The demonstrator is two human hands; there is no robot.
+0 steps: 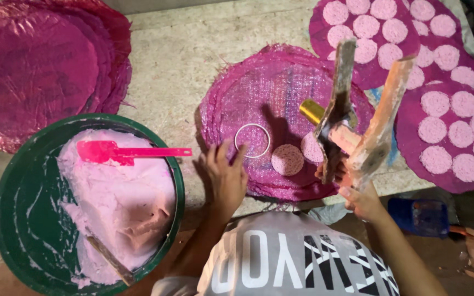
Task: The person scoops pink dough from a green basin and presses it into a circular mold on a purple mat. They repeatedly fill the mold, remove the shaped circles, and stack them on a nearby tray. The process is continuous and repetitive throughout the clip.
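My left hand point(226, 178) rests on a round magenta mesh mat point(259, 82), fingers apart, with its fingertips at the lower left edge of a thin white ring point(252, 141) that lies flat on the mat. Two round pink paste discs point(287, 159) sit on the mat just right of the ring. My right hand point(357, 194) grips two long flat wooden paddles point(379, 123) smeared with paste. They stand up over the mat's right side. A short gold-coloured cylinder point(311, 111) shows beside the paddles.
A green basin point(15, 219) of pink paste sits at the lower left, with a pink plastic spatula point(122, 152) and a wooden stick in it. Empty magenta mats point(39, 66) are stacked at the top left. Mats covered with several pink discs point(445, 104) lie at the right. A blue object point(418, 216) sits low right.
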